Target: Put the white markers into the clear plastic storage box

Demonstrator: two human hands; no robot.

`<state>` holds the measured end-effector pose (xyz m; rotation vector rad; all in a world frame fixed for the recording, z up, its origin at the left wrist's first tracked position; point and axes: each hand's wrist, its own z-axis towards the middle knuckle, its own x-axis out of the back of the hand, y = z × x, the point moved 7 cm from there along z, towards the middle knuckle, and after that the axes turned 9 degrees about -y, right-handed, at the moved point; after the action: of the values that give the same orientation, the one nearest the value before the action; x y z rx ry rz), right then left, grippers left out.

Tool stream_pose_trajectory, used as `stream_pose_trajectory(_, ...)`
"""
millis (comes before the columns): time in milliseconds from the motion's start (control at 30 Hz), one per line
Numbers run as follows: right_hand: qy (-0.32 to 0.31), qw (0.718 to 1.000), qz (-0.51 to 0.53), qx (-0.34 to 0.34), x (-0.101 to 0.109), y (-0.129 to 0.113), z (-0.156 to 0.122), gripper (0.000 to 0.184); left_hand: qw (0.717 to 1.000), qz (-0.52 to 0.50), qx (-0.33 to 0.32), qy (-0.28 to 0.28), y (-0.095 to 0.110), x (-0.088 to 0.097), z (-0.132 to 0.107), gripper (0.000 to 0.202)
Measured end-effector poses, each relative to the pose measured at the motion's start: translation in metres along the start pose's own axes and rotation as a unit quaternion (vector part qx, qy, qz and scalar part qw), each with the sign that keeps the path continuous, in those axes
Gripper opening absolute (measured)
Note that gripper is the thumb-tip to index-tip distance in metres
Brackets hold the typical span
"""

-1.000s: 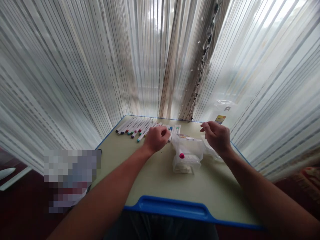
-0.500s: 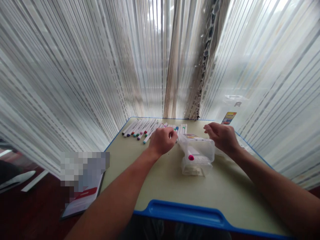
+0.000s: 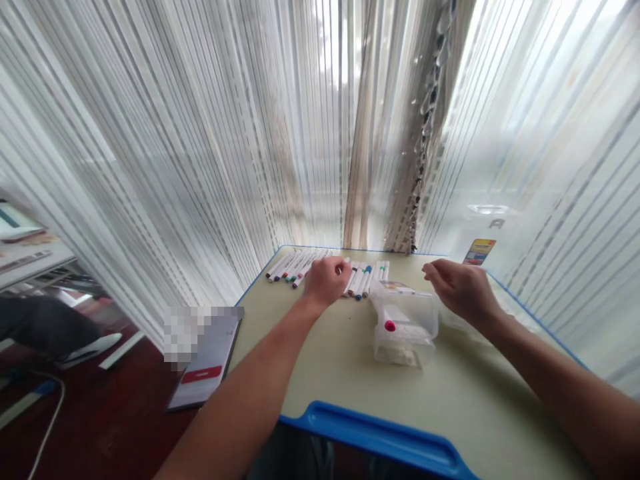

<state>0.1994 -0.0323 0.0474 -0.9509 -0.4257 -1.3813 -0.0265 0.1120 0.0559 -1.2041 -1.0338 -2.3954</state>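
A row of white markers (image 3: pixel 320 268) with coloured caps lies along the far edge of a pale green table (image 3: pixel 350 373). My left hand (image 3: pixel 326 281) rests curled over the middle of that row, its fingers closed around a marker. A clear plastic box (image 3: pixel 405 323) holding a pink-capped marker (image 3: pixel 389 325) stands just right of it. My right hand (image 3: pixel 460 288) hovers beyond the box's right side with fingers loosely curled and nothing visible in them.
Striped sheer curtains surround the table on three sides. The table has a blue rim with a handle (image 3: pixel 385 437) at the near edge. A small colourful card (image 3: pixel 479 251) stands at the back right. A booklet (image 3: pixel 207 360) lies on the dark floor to the left.
The camera has swung left, so the table now sits further right in view. My left hand stays on the marker row and my right hand stays by the box.
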Motion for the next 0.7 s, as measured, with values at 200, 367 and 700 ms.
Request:
stream_pose_trajectory(200, -0.006, 1.000, 0.000, 0.010, -0.004, 0.001, 0.000, 0.035, 0.998, 0.040, 0.051, 0.000, -0.010, 0.008, 0.011, 0.038)
stream_pose_trajectory(367, -0.009, 1.000, 0.003, 0.008, -0.003, 0.000, 0.001, 0.037, 0.991, 0.082, 0.093, -0.056, -0.024, 0.037, 0.035, 0.027)
stream_pose_trajectory(700, -0.011, 0.999, 0.000, 0.031, -0.001, -0.004, 0.001, 0.038, 0.915, 0.213, 0.256, -0.227, -0.143, 0.086, 0.046, 0.039)
